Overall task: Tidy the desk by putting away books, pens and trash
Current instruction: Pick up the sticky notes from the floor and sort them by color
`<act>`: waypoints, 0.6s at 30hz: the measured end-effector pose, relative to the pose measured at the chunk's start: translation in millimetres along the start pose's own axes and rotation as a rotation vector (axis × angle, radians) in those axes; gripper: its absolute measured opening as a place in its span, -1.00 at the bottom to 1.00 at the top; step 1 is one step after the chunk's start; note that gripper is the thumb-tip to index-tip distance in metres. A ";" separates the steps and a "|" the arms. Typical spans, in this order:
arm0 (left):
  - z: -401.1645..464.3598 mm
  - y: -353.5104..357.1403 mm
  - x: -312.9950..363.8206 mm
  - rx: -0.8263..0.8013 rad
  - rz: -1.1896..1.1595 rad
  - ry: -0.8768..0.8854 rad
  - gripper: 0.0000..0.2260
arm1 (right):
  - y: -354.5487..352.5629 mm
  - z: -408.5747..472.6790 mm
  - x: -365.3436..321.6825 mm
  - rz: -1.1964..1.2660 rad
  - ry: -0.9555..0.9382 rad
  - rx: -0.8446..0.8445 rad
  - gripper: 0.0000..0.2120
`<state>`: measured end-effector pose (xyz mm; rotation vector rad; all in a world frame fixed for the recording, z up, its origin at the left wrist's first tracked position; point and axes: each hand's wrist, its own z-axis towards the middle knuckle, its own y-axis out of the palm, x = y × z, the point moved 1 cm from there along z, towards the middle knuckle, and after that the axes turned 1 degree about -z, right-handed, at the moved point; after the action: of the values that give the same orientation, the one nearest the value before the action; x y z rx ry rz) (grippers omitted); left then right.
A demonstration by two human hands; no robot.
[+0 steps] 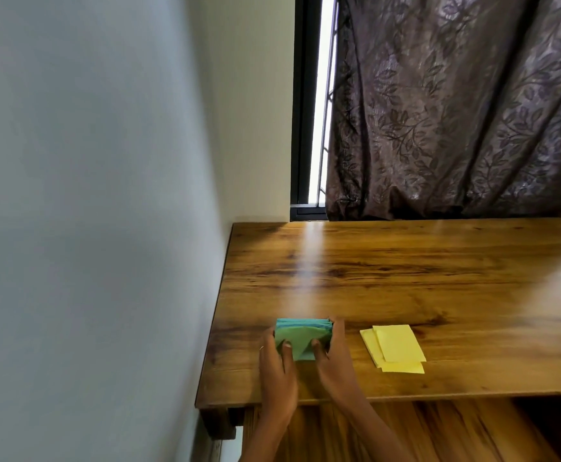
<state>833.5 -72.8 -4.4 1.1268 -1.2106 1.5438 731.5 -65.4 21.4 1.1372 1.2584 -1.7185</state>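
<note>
Glossy wood-grain desk (405, 278), grey wall left. Green-blue paper stack (302, 338), near left corner: left hand (277, 371) and right hand (334, 361) curl around its sides, thumbs on top. Yellow sheets (395, 350), flat, just right.

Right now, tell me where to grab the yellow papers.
Take the yellow papers by their near edge, coming from the desk's front. They lie flat and fanned, so slide them into one stack, then pinch thumb over, fingers under.
</note>
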 end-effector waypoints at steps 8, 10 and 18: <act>-2.3 -0.1 -4.5 -0.047 0.068 -0.066 -0.82 | 1.4 -6.6 13.0 -0.088 0.068 0.030 -0.68; -3.4 -1.9 -0.3 -0.066 0.067 -0.074 -0.82 | -1.9 -8.6 15.8 -0.112 0.091 0.035 -0.69; -49.8 -21.1 6.8 -0.137 0.111 -0.097 -0.71 | -26.3 -41.2 21.6 -0.115 0.151 -0.093 -0.70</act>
<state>845.0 -19.8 0.5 1.0704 -1.4431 1.4773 709.9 -19.6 4.4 1.1772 1.5069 -1.6629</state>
